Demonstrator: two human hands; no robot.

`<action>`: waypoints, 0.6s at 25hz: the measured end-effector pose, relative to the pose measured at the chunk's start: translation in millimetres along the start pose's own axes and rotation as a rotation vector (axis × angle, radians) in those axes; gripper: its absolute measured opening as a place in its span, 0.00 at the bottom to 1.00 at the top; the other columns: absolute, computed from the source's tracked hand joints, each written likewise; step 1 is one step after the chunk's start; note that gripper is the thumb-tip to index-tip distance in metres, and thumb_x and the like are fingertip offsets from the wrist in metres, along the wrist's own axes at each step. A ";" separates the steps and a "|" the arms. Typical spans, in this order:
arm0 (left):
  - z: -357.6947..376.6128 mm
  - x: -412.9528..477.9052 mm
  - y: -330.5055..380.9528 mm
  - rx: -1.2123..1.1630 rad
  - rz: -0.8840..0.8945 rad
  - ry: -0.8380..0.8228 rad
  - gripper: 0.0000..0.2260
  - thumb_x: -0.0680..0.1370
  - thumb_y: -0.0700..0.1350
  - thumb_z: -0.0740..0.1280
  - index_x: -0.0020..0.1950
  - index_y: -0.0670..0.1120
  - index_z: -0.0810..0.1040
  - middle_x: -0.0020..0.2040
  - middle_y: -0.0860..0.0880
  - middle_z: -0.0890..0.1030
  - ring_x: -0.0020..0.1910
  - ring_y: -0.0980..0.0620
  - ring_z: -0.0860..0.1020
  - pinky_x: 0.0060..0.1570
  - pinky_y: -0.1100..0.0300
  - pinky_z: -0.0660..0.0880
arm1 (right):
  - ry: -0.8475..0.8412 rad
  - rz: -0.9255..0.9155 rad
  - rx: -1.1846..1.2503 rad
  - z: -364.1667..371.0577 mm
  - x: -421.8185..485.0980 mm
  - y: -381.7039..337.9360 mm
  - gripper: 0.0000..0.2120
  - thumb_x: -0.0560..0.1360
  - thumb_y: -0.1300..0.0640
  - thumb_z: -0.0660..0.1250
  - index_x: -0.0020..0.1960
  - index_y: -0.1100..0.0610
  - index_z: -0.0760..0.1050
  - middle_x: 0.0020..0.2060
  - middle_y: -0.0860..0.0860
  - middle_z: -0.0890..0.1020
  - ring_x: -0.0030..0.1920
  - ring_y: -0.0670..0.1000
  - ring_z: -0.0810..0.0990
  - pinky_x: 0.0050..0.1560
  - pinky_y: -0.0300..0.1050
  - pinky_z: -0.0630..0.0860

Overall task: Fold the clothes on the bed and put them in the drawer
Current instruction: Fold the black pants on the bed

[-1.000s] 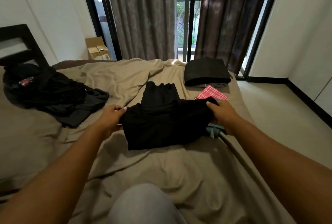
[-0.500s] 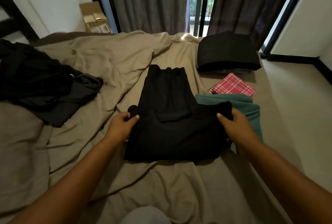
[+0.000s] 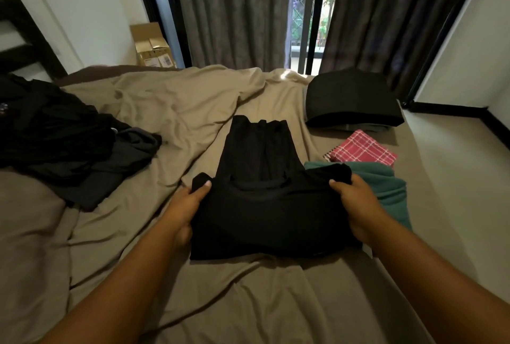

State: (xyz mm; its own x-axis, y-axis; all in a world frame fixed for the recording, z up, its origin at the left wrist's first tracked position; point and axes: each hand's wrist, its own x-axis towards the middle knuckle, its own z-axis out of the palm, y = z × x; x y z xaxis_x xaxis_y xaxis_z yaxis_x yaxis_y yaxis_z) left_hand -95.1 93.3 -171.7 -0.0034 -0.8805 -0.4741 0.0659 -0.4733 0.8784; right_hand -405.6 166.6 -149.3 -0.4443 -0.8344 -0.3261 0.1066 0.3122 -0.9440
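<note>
1. Black garment (image 3: 265, 214) lying half folded on the bed (image 3: 193, 302), pinched at two corners of the raised fold: left hand (image 3: 187, 205) on one, right hand (image 3: 356, 205) on the other, thumbs on top.
2. Risks a lopsided fold through a slipped pinch or an uneven pull.
3. Could snag and rumple the green folded cloth (image 3: 392, 189) just beside the right hand.
4. Hidden: fingers under the fabric, drawer nowhere in view, dark pile (image 3: 55, 133) cut off at left; garment type too dark to tell.
</note>
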 end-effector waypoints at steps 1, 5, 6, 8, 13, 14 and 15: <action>0.8 -0.9 4.8 0.001 0.006 -0.045 0.18 0.78 0.52 0.72 0.64 0.45 0.79 0.58 0.44 0.85 0.55 0.43 0.83 0.52 0.50 0.79 | -0.015 0.022 0.039 -1.2 0.9 -3.8 0.10 0.83 0.58 0.62 0.64 0.53 0.75 0.56 0.52 0.81 0.54 0.53 0.80 0.49 0.49 0.76; 6.8 -2.8 29.1 -0.140 0.171 -0.142 0.10 0.81 0.47 0.68 0.61 0.51 0.80 0.54 0.48 0.86 0.53 0.48 0.85 0.52 0.53 0.79 | -0.083 0.001 0.244 -1.7 5.5 -17.7 0.10 0.83 0.58 0.62 0.62 0.53 0.77 0.57 0.55 0.83 0.58 0.56 0.82 0.56 0.53 0.78; 10.2 0.4 37.2 -0.179 0.194 -0.160 0.10 0.81 0.47 0.67 0.63 0.52 0.80 0.55 0.48 0.86 0.54 0.48 0.85 0.54 0.52 0.78 | -0.100 0.000 0.309 -0.4 10.0 -22.6 0.11 0.83 0.58 0.62 0.64 0.53 0.77 0.57 0.56 0.84 0.58 0.57 0.82 0.59 0.55 0.78; 17.2 13.9 53.0 -0.194 0.224 -0.166 0.12 0.82 0.48 0.66 0.64 0.54 0.79 0.57 0.48 0.85 0.57 0.47 0.84 0.57 0.50 0.78 | -0.120 -0.001 0.372 3.8 27.4 -35.7 0.13 0.83 0.57 0.62 0.66 0.54 0.77 0.57 0.56 0.85 0.58 0.58 0.84 0.61 0.57 0.78; 43.9 76.1 100.7 -0.168 0.324 -0.161 0.14 0.83 0.48 0.65 0.68 0.56 0.76 0.60 0.48 0.84 0.57 0.46 0.83 0.54 0.49 0.81 | -0.120 -0.064 0.459 32.8 112.1 -72.6 0.14 0.83 0.58 0.62 0.67 0.50 0.76 0.58 0.54 0.85 0.54 0.55 0.86 0.50 0.52 0.83; 48.8 93.9 110.1 -0.177 0.330 -0.152 0.14 0.83 0.48 0.65 0.68 0.57 0.76 0.60 0.48 0.83 0.57 0.46 0.82 0.55 0.48 0.80 | -0.112 -0.080 0.483 38.8 133.5 -79.6 0.14 0.84 0.58 0.61 0.67 0.50 0.75 0.58 0.54 0.85 0.55 0.55 0.86 0.52 0.53 0.83; 52.5 110.1 117.0 -0.175 0.322 -0.137 0.14 0.83 0.48 0.65 0.68 0.57 0.75 0.60 0.48 0.82 0.58 0.45 0.82 0.56 0.46 0.80 | -0.107 -0.075 0.497 44.6 151.3 -85.4 0.14 0.84 0.57 0.61 0.68 0.49 0.74 0.59 0.55 0.84 0.56 0.56 0.85 0.54 0.55 0.83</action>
State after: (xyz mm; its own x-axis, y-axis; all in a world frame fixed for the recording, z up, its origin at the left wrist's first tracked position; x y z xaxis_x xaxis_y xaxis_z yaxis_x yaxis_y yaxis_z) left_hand -140.2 -60.5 -118.0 -0.0876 -0.9843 -0.1534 0.2544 -0.1710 0.9519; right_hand -442.2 -6.6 -120.2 -0.3765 -0.8961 -0.2352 0.4990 0.0178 -0.8664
